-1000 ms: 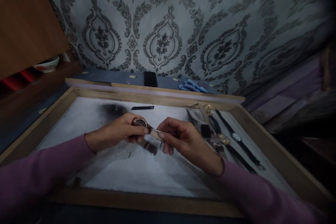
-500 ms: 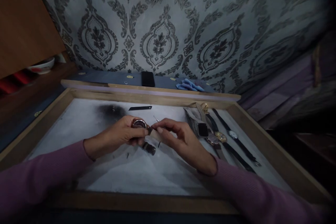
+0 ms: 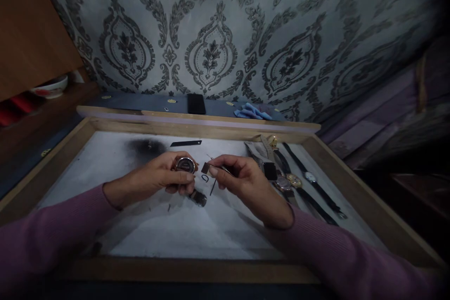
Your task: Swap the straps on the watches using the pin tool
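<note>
My left hand [image 3: 165, 173] is closed around a round wristwatch [image 3: 185, 165] with a shiny rim and dark face. My right hand [image 3: 242, 183], a short way to the right, pinches a small dark brown flat piece [image 3: 206, 168], which looks like the end of a watch strap; the rest of it is hidden by the fingers. A gap separates this piece from the watch. Below my left hand, a dark strap piece [image 3: 198, 198] lies on the white tray floor. A small dark curled strip [image 3: 205, 178] and a thin dark stick [image 3: 213, 186] are between the hands.
Several wristwatches lie at the right, among them a square black-faced watch [image 3: 269, 170] and a white-faced watch [image 3: 311, 177]. A cutter blade [image 3: 186, 143] lies towards the back. Wooden walls [image 3: 197, 269] frame the tray. Behind are a black phone [image 3: 196, 103] and a blue cloth [image 3: 253, 111].
My right hand has pulled slightly away from the watch with the dark flat piece in its fingers, opening a gap. My left hand keeps hold of the watch.
</note>
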{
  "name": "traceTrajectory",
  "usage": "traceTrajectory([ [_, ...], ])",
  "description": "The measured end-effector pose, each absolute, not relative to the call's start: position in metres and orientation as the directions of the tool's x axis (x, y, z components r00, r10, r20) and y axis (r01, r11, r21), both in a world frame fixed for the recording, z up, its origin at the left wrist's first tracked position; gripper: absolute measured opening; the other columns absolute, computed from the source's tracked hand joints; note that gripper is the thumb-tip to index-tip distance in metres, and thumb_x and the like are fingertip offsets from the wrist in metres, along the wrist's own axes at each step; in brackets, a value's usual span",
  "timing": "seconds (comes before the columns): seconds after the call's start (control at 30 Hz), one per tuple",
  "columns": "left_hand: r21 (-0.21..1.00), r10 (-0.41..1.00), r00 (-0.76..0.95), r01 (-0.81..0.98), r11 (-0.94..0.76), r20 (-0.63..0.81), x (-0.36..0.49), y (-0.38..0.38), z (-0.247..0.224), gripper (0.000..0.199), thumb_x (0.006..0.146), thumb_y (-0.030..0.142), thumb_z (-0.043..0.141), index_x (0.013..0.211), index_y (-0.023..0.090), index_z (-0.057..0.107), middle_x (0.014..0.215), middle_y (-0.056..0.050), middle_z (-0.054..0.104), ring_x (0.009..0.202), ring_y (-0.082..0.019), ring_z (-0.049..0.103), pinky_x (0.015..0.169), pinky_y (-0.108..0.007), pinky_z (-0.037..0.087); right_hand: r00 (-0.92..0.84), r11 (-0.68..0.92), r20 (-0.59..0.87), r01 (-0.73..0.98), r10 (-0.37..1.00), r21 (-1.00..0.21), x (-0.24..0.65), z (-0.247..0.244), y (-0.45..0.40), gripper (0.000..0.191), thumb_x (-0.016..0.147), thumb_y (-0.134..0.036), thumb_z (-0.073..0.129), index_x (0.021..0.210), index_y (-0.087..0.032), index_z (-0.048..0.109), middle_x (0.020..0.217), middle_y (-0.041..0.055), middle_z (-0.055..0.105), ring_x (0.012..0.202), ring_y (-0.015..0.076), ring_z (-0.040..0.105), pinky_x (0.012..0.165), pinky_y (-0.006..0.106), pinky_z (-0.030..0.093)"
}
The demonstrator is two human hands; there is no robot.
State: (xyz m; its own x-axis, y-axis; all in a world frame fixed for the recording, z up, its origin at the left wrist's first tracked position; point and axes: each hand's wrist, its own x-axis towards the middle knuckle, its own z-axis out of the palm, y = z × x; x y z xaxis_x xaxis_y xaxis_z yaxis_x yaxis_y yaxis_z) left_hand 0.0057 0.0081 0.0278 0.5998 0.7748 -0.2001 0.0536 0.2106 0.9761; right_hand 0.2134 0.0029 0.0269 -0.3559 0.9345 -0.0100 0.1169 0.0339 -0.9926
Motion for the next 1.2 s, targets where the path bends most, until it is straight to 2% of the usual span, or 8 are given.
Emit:
traceTrajectory([
  [0.17,0.979,0.78,0.604,0.0,0.203,-0.162,0.0046,0.0109,0.0223,0.018,0.081,0.026,0.066,0.079,0.016,0.051,0.07,-0.003,0.067,0.054,-0.009,0.055,0.042,-0.019,0.025,-0.372,0.058,-0.001,0.148,0.928,-0.987,0.2144,0.0296,0.0015,0.021,0.079,-0.033,0.07,0.087,-0.014,0.073,0.069,0.0011,0.061,0.056,0.0091,0.045,0.052,0.023,0.04],
  [0.57,0.986,0.786,0.595,0.082,0.148,-0.167,0.0089,0.0047,0.028,0.018,0.084,0.029,0.061,0.085,0.017,0.048,0.07,0.0,0.062,0.057,-0.009,0.051,0.047,-0.022,0.027,-0.406,0.245,0.159,0.169,0.9,-0.955,0.2138,0.0241,0.0016,0.019,0.084,-0.03,0.067,0.096,-0.018,0.076,0.073,0.0021,0.067,0.056,0.0089,0.048,0.052,0.022,0.043],
  [0.97,0.993,0.796,0.596,0.013,0.122,-0.105,0.012,0.0033,0.0259,0.016,0.084,0.028,0.059,0.086,0.018,0.047,0.072,-0.001,0.061,0.059,-0.01,0.051,0.046,-0.023,0.026,-0.413,0.281,0.175,0.211,0.894,-0.936,0.212,0.0251,0.0016,0.019,0.084,-0.026,0.063,0.095,-0.022,0.078,0.072,0.001,0.062,0.058,0.0103,0.048,0.055,0.024,0.041],
  [1.2,0.992,0.789,0.606,0.007,0.126,-0.104,0.0105,0.0028,0.026,0.016,0.085,0.028,0.06,0.086,0.017,0.047,0.072,-0.001,0.061,0.059,-0.01,0.051,0.046,-0.022,0.025,-0.421,0.309,0.203,0.2,0.884,-0.93,0.2119,0.0253,0.0026,0.018,0.084,-0.024,0.063,0.093,-0.02,0.078,0.071,0.0011,0.062,0.059,0.0104,0.05,0.058,0.025,0.041],
])
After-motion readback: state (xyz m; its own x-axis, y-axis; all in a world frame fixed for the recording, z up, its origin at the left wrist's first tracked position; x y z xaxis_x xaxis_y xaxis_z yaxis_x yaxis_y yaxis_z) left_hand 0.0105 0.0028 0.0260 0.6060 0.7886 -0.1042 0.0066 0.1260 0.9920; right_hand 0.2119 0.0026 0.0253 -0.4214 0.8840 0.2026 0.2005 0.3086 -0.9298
